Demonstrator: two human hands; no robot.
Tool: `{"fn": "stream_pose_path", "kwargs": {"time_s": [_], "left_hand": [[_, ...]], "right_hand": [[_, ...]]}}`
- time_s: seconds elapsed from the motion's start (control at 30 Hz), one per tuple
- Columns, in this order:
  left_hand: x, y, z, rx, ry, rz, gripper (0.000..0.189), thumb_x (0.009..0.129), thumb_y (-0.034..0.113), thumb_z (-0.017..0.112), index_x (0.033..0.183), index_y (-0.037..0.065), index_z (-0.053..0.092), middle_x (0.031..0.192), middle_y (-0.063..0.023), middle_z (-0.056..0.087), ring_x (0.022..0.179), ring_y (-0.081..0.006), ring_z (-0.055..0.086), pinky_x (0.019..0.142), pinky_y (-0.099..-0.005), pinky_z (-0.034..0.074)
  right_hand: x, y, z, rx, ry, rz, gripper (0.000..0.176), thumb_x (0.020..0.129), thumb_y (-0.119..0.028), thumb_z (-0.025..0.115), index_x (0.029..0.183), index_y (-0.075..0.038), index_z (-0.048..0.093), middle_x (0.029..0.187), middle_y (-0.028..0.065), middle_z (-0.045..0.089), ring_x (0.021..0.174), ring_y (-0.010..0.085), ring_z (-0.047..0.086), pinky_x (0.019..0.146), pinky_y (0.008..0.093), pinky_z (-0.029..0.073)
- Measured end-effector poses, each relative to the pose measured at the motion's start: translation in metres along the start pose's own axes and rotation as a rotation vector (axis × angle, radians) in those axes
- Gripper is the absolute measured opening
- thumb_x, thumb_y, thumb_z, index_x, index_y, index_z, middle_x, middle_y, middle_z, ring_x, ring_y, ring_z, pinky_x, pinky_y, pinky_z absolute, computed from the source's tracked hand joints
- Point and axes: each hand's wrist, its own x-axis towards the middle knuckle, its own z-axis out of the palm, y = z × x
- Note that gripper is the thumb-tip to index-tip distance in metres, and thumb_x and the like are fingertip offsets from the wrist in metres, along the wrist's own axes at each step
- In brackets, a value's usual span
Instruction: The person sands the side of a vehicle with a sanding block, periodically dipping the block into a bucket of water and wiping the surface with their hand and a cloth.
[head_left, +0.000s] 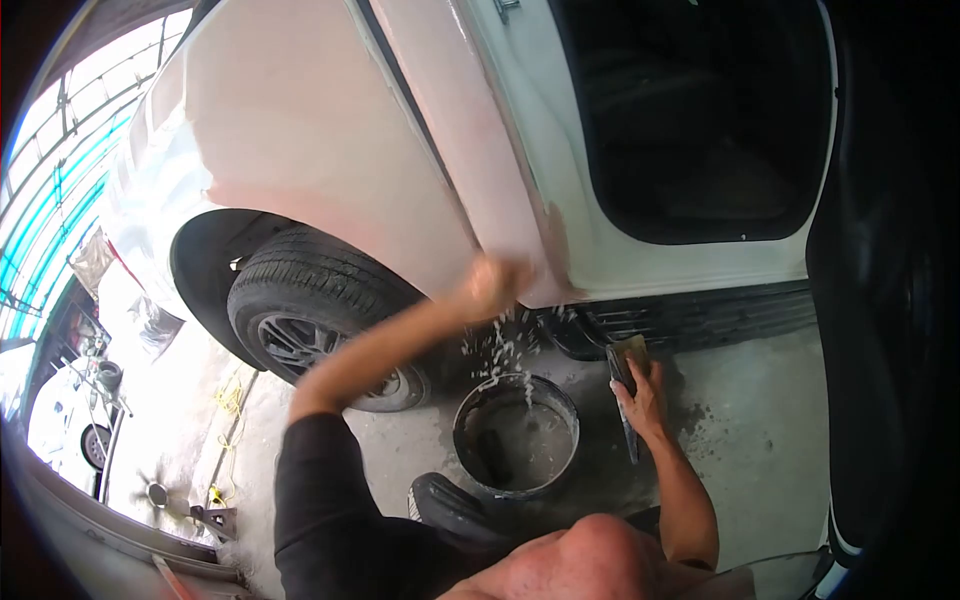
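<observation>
My left hand (492, 287), smeared by motion, is at the lower corner of the car's body panel (490, 150), beside the door opening. Its fingers are too blurred to show whether anything is in them. Drops of water fall below it toward a round black bucket (573, 455) on the floor, which holds greyish water and a dark object (492, 455). To the right of the bucket, my right hand (643, 398) grips a long, narrow dark sanding block (628, 432), with a tan piece (632, 350) at its upper end.
A car wheel (300, 300) stands left of the bucket. Above my right hand runs a black ribbed side step (700, 325). The open door (880, 270) is at the right edge. A fan (157, 494) and yellow cord (230, 400) are on the left.
</observation>
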Motion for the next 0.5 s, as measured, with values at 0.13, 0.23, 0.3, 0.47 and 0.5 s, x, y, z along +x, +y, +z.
{"fn": "stream_pose_path", "kwargs": {"time_s": [0.13,0.23,0.3,0.47,0.5], "left_hand": [[0.113,-0.010,-0.144,0.550,0.415,0.088,0.042,0.091,0.031,0.072,0.121,0.006,0.058,0.133,-0.0209,0.055,0.125,-0.0409,0.051,0.099,-0.0577,0.043],[0.131,-0.026,-0.158,0.677,0.348,0.139,0.082,0.090,0.047,0.068,0.151,0.003,0.035,0.159,-0.0240,0.029,0.148,-0.0441,0.025,0.114,-0.0685,0.023],[0.149,-0.038,-0.173,0.734,0.357,0.081,0.095,0.091,0.056,0.063,0.156,-0.002,0.027,0.165,-0.0260,0.020,0.153,-0.0445,0.016,0.117,-0.0707,0.016],[0.214,-0.001,-0.253,0.818,0.452,-0.369,0.097,0.099,0.055,0.045,0.159,-0.007,0.002,0.168,-0.0262,-0.001,0.157,-0.0371,-0.004,0.125,-0.0598,0.002],[0.229,-0.009,-0.267,0.791,0.495,-0.398,0.097,0.099,0.055,0.045,0.159,-0.007,0.002,0.168,-0.0260,-0.001,0.157,-0.0365,-0.004,0.125,-0.0591,0.001]], "right_hand": [[0.004,0.008,0.006,-0.013,-0.003,-0.014,0.066,0.090,-0.032,0.073,0.148,-0.012,0.051,0.129,0.0254,0.048,0.119,0.0454,0.051,0.101,0.0499,0.045],[0.005,0.005,0.002,-0.027,-0.002,-0.015,0.066,0.089,-0.031,0.074,0.148,-0.011,0.050,0.128,0.0255,0.048,0.119,0.0457,0.051,0.101,0.0509,0.044],[0.006,0.004,0.002,-0.052,0.026,-0.044,0.067,0.089,-0.031,0.075,0.148,-0.011,0.050,0.128,0.0255,0.048,0.119,0.0461,0.050,0.101,0.0518,0.044],[0.005,0.009,0.008,-0.053,0.009,-0.061,0.068,0.088,-0.030,0.075,0.148,-0.011,0.050,0.131,0.0262,0.047,0.122,0.0466,0.049,0.103,0.0514,0.043],[0.005,0.012,0.010,-0.048,0.008,-0.069,0.067,0.088,-0.030,0.075,0.148,-0.011,0.050,0.131,0.0264,0.047,0.123,0.0465,0.048,0.103,0.0509,0.043]]}}
